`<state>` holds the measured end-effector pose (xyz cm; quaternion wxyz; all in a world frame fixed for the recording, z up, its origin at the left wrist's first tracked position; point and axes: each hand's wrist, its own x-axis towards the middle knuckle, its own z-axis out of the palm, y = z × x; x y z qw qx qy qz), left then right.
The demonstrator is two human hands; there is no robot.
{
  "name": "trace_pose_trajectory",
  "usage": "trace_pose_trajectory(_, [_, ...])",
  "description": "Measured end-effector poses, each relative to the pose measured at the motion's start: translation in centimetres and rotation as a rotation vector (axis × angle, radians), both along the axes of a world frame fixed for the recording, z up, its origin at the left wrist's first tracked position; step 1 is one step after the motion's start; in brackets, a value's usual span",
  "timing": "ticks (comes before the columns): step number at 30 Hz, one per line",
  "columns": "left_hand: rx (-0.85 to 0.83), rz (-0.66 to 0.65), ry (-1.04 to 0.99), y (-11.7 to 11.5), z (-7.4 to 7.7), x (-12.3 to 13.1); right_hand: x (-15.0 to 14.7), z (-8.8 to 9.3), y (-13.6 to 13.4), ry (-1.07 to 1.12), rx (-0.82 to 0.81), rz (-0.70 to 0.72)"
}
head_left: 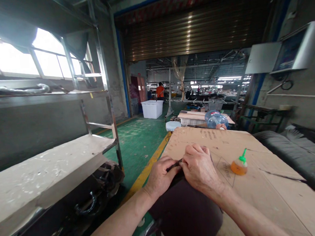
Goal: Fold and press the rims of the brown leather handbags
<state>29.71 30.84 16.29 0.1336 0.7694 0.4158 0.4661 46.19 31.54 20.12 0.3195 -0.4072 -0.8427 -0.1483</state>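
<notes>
A dark brown piece of leather-like material (189,210) lies below my hands at the near edge of the cardboard-covered table (268,181). My left hand (161,176) pinches its far edge between thumb and fingers. Close beside it, my right hand (199,165) is closed on the same edge, with the fingers curled over it. The part of the edge inside the fingers is hidden. To the right of my right hand stands a small squeeze bottle (238,166) with a green nozzle and orange liquid.
A metal rack (114,129) with a covered shelf (49,171) stands on the left. Ahead are large water bottles (217,119), a white bin (152,109) and a person in orange (160,91). Grey padded rolls (296,161) lie on the right. A curved metal tube (147,234) is at the bottom.
</notes>
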Motion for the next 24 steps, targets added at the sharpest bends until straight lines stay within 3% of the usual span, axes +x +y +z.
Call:
trace_pose_trajectory(5, [0.011, 0.025, 0.026, 0.3, -0.2, -0.2, 0.9, 0.9, 0.2, -0.010, -0.052, 0.023])
trace_pose_trajectory(14, [0.031, 0.061, 0.055, 0.0, -0.5, -0.2, 4.6, 5.0, 2.0, -0.214, -0.243, -0.017])
trace_pose_trajectory(24, [0.033, 0.078, 0.066, 0.5, -0.3, 0.3, 6.3, 2.9, 2.2, 0.068, -0.274, 0.244])
